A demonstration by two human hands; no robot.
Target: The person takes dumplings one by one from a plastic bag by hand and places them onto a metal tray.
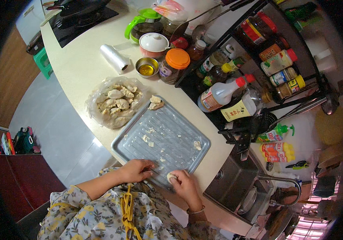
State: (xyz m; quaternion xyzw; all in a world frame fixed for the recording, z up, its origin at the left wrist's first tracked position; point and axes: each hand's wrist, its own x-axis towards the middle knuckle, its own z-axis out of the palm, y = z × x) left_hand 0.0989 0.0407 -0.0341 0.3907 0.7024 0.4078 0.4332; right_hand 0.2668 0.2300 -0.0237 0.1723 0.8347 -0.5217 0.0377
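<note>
A grey ridged metal baking tray lies on the counter before me, strewn with pale flakes. Over its near edge, my left hand has its fingers apart and nothing in them. My right hand grips a small pale lump, perhaps dough, at the tray's near right corner; most of the lump is hidden by the fingers. Two pale folded pieces sit at the far corner, and a crumpled scrap lies near the right corner. Beyond the tray's left side, a clear plastic bag holds several similar pale pieces.
Behind the tray stand a metal bowl of yellow oil, a roll of plastic film, an orange-lidded jar and a white-lidded pot. A black rack with bottles rises at right, above the sink. A cooktop is far left.
</note>
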